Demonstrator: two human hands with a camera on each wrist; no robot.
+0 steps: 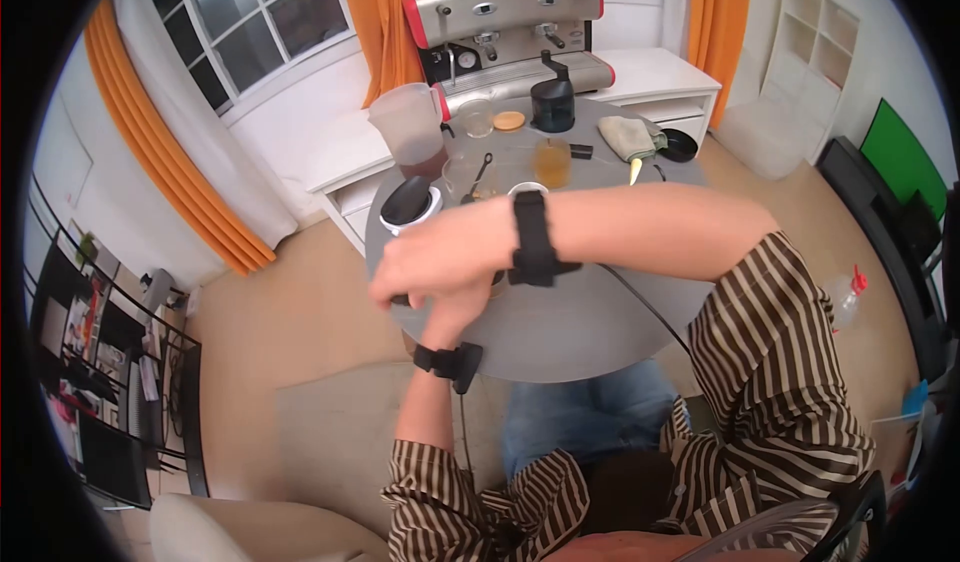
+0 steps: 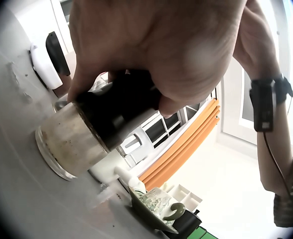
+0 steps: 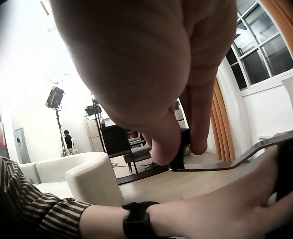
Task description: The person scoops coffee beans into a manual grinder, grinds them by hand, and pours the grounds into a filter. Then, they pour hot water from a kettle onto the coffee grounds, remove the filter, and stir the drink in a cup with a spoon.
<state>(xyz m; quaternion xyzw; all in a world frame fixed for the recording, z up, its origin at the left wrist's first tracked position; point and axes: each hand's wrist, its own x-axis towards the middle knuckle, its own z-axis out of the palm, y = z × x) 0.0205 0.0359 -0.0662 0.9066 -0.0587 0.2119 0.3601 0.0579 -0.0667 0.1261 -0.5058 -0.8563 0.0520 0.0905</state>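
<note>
Left hand: my left hand [image 1: 452, 314] was wrapped around the black top of a hand coffee grinder [image 2: 81, 134], fingers curled tight on it.
Grinder: it stood upright on the round grey table [image 1: 580, 332], its steel base touching the tabletop near the edge closest to me; from the head view my hands hid most of it.
Right hand: my right hand [image 1: 440, 262] sat above the left, fingers bent down onto the knob at the end of the grinder's crank handle [image 3: 226, 162], pinching it.
Crank: the flat metal arm ran level from the grinder top out to that knob.
Further back on the table: a plastic jug [image 1: 408, 127], a glass of amber liquid [image 1: 551, 162], a folded cloth [image 1: 628, 137].
Behind the table: an espresso machine [image 1: 505, 22] on the white counter.
</note>
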